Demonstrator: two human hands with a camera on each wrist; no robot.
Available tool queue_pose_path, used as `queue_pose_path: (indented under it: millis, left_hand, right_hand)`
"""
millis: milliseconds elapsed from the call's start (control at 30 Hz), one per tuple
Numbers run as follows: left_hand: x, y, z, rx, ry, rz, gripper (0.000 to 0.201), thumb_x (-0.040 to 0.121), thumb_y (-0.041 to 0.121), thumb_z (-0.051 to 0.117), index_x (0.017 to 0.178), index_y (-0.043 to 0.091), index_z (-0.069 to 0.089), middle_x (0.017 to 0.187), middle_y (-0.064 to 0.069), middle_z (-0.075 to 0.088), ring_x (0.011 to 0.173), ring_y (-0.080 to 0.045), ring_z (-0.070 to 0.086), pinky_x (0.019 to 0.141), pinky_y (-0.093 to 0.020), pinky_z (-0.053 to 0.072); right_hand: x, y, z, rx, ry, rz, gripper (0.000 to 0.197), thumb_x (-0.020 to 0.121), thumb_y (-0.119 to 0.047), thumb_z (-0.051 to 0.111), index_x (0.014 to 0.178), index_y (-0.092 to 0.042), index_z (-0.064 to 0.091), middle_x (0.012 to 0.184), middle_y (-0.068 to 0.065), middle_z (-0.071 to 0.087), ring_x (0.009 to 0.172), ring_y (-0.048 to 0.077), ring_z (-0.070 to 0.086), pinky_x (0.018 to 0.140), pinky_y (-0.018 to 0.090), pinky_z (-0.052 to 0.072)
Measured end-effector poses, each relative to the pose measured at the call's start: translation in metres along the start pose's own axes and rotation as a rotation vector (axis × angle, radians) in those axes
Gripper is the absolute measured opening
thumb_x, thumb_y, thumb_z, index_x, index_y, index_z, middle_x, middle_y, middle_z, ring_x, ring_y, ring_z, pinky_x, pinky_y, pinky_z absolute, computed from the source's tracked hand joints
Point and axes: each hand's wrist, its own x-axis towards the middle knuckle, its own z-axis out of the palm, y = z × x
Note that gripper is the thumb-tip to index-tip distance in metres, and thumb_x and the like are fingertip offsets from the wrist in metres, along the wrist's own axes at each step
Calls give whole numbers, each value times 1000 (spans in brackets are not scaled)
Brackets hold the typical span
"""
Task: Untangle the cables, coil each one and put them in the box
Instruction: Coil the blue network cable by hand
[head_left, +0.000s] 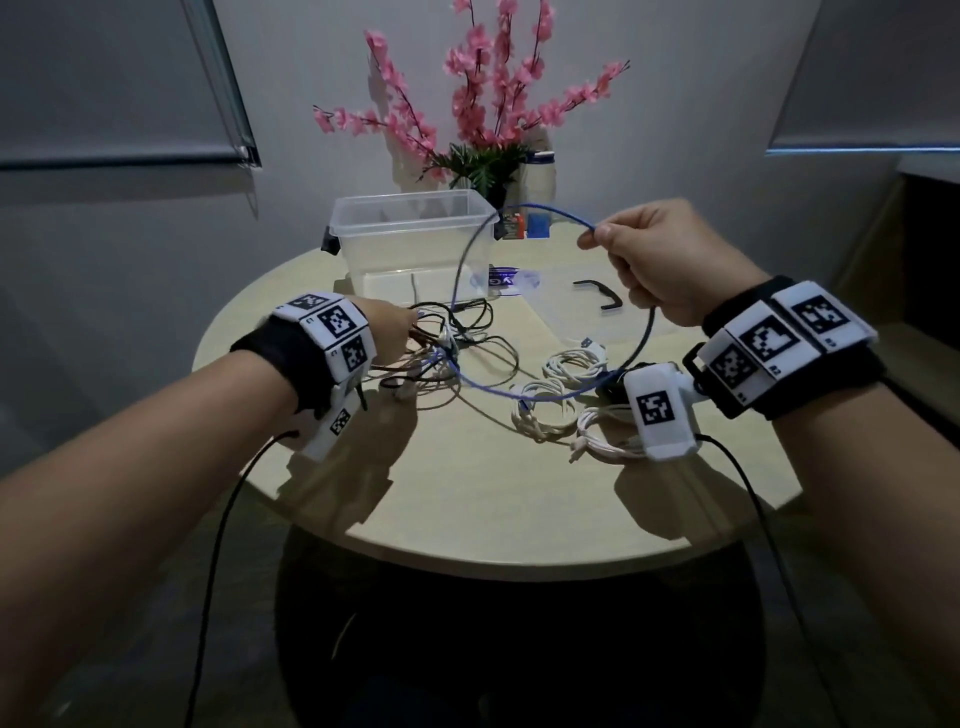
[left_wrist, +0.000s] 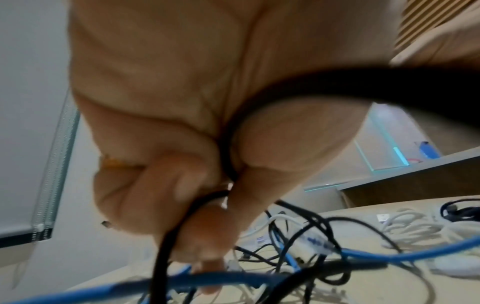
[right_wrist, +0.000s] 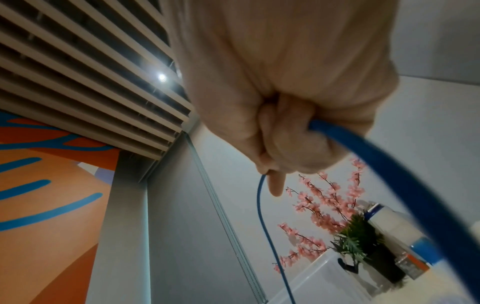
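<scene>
While the right hand (head_left: 657, 260) holds a raised loop of the thin blue round cable (head_left: 641, 343), fingers curled around it, the left hand (head_left: 389, 332) grips a black cable (left_wrist: 166, 236) inside the knot of tangled black, white and blue cables (head_left: 452, 338). That knot lies just in front of the clear plastic box (head_left: 415, 244), which appears empty. The blue cable runs from the right hand down and leftward into the knot, so the left hand is nearer the snag. Right of the knot lie three coiled white cables (head_left: 540, 410) and one dark coil, partly hidden.
</scene>
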Motion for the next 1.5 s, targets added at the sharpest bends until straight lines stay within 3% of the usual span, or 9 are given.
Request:
queue_pose_path:
  millis: [233, 333, 467, 633, 867, 967, 1133, 1333, 1500]
  left_hand:
    - [-5, -12, -2, -19, -34, -30, 46, 96, 26, 49, 138, 10, 42, 135, -13, 51, 115, -29, 52, 88, -31, 41]
    - [-16, 0, -12, -125, 118, 111, 64, 80, 37, 71, 136, 23, 42, 131, -7, 45, 116, -26, 49, 98, -36, 41]
    - [-33, 30, -19, -261, 154, 448, 38, 79, 21, 75, 115, 28, 65, 104, 5, 48, 88, -10, 47, 76, -20, 34]
    - [-33, 50, -2, -122, -85, 500, 29, 86, 28, 67, 115, 31, 66, 102, 7, 53, 86, -10, 49, 67, -19, 35]
    - [-34, 43, -3, -121, -48, 503, 8, 86, 33, 66, 92, 28, 67, 104, 3, 61, 97, -15, 56, 87, -33, 48]
    - [-37, 35, -11, -372, 112, 521, 4, 90, 29, 61, 86, 30, 63, 94, 5, 65, 88, -13, 59, 84, -31, 49]
    - [-26, 21, -29, -1019, 528, 350, 15, 93, 16, 57, 81, 25, 59, 77, 4, 61, 68, -11, 55, 66, -25, 49]
    - [-28, 21, -44, -1623, 509, 302, 16, 98, 7, 45, 83, 11, 48, 76, -9, 59, 55, -7, 60, 54, -17, 51]
    - [-37, 32, -46, -1772, 445, 398, 18, 100, 6, 41, 83, 9, 47, 73, -8, 60, 55, -6, 60, 55, -15, 52]
  right_hand:
    - [4, 1, 1, 209, 39, 91, 25, 102, -12, 37, 102, -4, 61, 61, 2, 35, 40, 8, 27, 37, 15, 22]
    - [5, 1, 6, 295, 28, 123, 28, 103, -13, 34, 100, -6, 61, 60, 0, 38, 38, 7, 31, 37, 15, 26]
    - [4, -3, 7, 393, 20, 135, 30, 103, -11, 32, 97, -6, 61, 56, -1, 37, 36, 5, 30, 35, 14, 25]
    - [7, -4, 6, 414, 59, 148, 30, 98, -1, 29, 100, -4, 59, 58, 1, 39, 36, 6, 30, 34, 16, 25]
    - [6, 4, 6, 353, 75, 128, 18, 96, 3, 35, 103, -12, 41, 83, 15, 58, 45, 14, 57, 40, 23, 45]
    - [5, 4, 8, 369, 52, 134, 10, 101, -11, 35, 94, -15, 41, 99, 15, 64, 66, 23, 70, 53, 33, 56]
    - [8, 5, 7, 457, 6, 167, 53, 100, -55, 17, 94, -14, 52, 108, 10, 68, 98, 26, 66, 80, 43, 54]
    - [-8, 8, 26, 184, -278, 5, 15, 97, -17, 49, 98, -14, 63, 107, 5, 66, 101, 19, 59, 87, 39, 47]
    - [-12, 18, 49, 46, -395, -64, 24, 89, -8, 63, 111, -17, 64, 100, -3, 69, 91, 8, 64, 81, 29, 50]
